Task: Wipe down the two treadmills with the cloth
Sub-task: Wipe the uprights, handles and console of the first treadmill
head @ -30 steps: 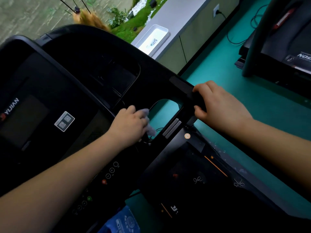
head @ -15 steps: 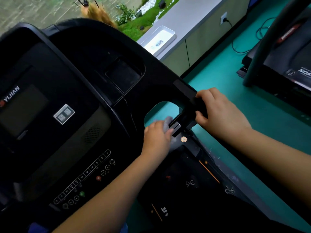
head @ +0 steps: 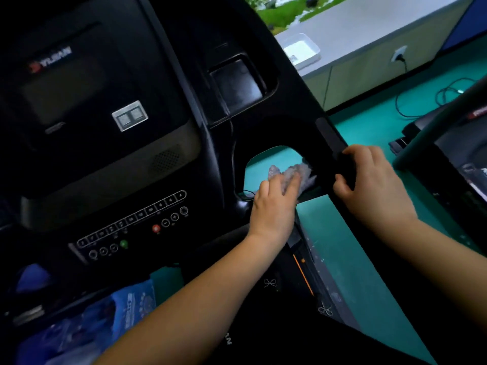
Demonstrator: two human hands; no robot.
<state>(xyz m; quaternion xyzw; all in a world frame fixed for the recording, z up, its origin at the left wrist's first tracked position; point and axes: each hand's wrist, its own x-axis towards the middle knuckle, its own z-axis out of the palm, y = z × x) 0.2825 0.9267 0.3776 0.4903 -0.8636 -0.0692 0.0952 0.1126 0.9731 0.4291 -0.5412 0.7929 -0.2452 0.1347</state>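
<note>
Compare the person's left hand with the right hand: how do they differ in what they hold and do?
The left hand holds a crumpled grey cloth; the right hand holds none. The left hand presses its cloth against the frame of the treadmill, while the right hand wraps round the black handlebar just beside it. Both are bare and on the same treadmill.

Crumpled grey cloth (head: 292,173); glossy black plastic console (head: 163,106)

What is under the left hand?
A crumpled grey cloth, gripped against the black treadmill frame. Its far edge shows; the part beneath the left hand is covered.
</note>
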